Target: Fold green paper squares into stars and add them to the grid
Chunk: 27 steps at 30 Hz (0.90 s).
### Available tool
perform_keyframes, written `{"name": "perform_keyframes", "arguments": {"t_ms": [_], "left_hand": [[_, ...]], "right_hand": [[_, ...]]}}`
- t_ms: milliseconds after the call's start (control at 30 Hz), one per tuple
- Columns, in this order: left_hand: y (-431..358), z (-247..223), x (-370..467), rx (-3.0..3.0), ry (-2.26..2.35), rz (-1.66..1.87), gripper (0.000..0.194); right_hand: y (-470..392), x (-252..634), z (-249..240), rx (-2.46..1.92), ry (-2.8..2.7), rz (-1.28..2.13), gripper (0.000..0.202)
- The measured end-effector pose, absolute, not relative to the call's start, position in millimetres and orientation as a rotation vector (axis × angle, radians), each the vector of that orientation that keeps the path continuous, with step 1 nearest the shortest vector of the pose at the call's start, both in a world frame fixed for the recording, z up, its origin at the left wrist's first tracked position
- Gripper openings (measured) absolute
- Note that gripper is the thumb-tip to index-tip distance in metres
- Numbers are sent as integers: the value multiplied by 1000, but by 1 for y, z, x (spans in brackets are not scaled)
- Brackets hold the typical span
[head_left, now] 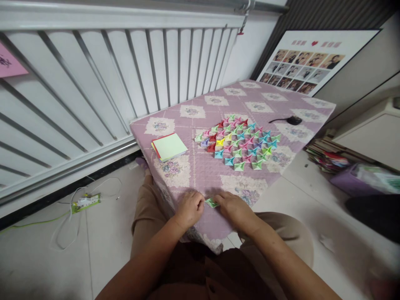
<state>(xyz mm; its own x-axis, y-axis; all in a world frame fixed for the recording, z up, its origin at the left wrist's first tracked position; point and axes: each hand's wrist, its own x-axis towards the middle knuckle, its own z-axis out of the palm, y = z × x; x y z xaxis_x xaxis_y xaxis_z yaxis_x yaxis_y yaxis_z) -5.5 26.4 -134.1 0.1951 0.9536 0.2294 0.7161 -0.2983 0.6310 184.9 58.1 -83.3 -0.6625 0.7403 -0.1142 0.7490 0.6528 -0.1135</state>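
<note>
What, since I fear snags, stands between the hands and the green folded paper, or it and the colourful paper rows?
Nothing visible: left hand and right hand are at the paper, with only pink patterned tablecloth before the rows.

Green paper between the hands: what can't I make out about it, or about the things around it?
All in the head view:
- Green paper: one end, under the right hand; its folds, too small.
- Left hand: fingertips, curled out of sight.
- Stack: most of the lower sheets, under the top one.
- Board: lettering, blurred.
- Pink sheet: cut off by the left edge.
</note>
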Motion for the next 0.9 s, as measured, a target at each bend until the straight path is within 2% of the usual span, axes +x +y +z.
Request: {"name": "perform_keyframes", "arguments": {"t_ms": [200,500,900], "left_hand": [[26,-133,-5,2084,1565,835,14],[26,-133,-5,2102,1569,837,14],[26,-132,-4,2106,1588,827,14]], "right_hand": [[53,180,-76,1358,2727,-147,15],[54,186,-97,1506,2933,-588,20],[52,175,-90,1604,2763,-608,15]]}}
